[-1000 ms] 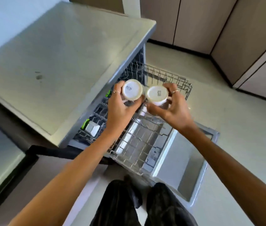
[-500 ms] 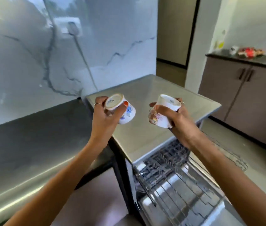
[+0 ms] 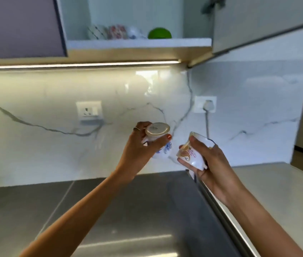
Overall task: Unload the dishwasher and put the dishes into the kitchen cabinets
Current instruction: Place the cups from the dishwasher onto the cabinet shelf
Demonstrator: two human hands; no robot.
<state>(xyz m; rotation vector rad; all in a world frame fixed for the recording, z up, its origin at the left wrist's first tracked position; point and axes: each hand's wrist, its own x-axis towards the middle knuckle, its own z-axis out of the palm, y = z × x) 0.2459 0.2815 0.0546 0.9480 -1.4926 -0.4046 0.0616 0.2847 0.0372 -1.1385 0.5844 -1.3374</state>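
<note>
Left hand [image 3: 137,151] fingers curled round a blue-patterned cup [image 3: 157,138], base up, thumb across its side. Right hand [image 3: 210,164] curled round a pink-patterned cup [image 3: 191,154], tilted. Open shelf [image 3: 139,43] well above both. Risk: cups clinking together, or slipping during the reach up.

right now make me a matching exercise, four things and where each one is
Things:
1. blue-patterned cup
2. gold-patterned cup
3. green bowl
4. plug

Places:
a. on the open cabinet shelf
b. held in the right hand
c. in the wall socket
d. held in the left hand

Pairs: 1-d, 2-b, 3-a, 4-c
</note>
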